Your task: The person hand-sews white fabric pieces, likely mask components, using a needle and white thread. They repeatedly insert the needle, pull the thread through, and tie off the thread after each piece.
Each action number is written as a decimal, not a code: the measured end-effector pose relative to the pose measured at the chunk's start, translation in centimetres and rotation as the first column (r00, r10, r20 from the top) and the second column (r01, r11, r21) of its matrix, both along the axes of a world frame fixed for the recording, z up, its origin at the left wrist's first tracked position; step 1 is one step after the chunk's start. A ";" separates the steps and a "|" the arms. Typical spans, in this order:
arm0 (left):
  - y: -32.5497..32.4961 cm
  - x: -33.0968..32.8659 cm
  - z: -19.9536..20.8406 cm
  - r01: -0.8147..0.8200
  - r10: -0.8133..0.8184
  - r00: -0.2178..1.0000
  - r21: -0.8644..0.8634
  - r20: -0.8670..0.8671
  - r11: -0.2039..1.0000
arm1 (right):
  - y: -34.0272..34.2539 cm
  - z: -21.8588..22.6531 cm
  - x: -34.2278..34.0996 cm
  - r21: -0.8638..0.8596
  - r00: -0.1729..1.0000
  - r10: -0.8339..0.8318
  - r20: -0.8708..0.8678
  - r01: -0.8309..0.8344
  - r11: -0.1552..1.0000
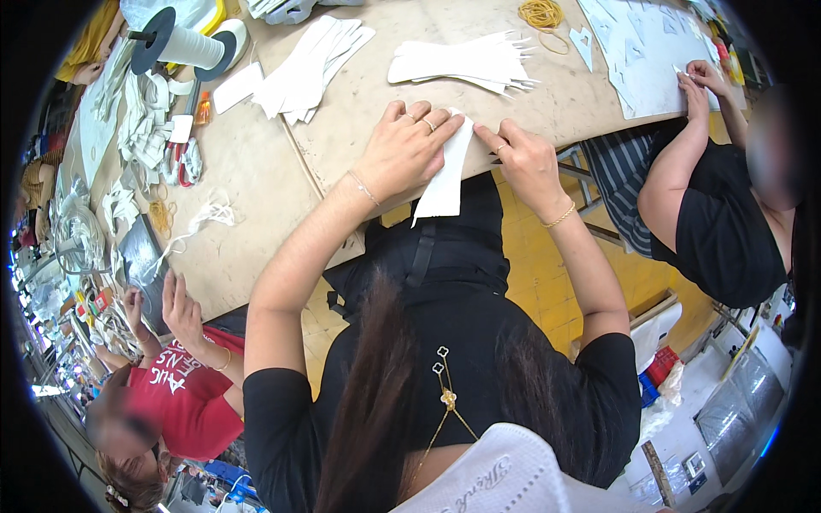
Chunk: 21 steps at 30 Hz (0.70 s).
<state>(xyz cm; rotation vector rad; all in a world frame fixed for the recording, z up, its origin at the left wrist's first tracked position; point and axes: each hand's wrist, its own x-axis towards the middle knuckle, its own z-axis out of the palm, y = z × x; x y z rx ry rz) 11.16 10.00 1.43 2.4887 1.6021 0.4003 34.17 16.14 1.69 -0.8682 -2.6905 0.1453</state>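
Observation:
A long, tapering white piece of fabric (442, 193) lies at the table's near edge, its wide end hanging over toward my lap. My left hand (410, 147) is closed on the piece's upper left side, fingers bent and pressed near its narrow tip. At the piece's right edge, close to that tip, the curled fingers of my right hand (523, 162) pinch the edge; the exact contact is small to see. Beyond my hands lies a fanned stack of similar white pieces (457, 64). Another overlapping stack of white pieces (312, 68) sits farther left.
The wooden table (351, 128) has a seam left of my hands. A large thread spool (188, 47), red-handled scissors (182, 162) and white strips (145, 120) lie left. Rubber bands (540, 13) are at the back. Co-workers sit at right (718, 205) and lower left (192, 393).

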 end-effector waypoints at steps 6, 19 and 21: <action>0.1 0.0 -0.3 -0.152 0.152 0.988 0.023 0.006 0.988 | -0.3 0.1 -0.1 -0.013 0.998 -0.026 0.059 0.027 1.000; -3.5 -2.7 -0.5 -0.121 0.124 0.992 0.095 -0.028 0.988 | 0.5 0.3 -6.0 -0.332 0.974 -0.195 -0.117 0.147 0.932; -5.8 -4.0 -0.2 -0.227 0.231 0.972 0.079 -0.046 0.971 | 0.5 0.6 -8.0 -0.349 0.987 -0.131 -0.091 0.092 0.933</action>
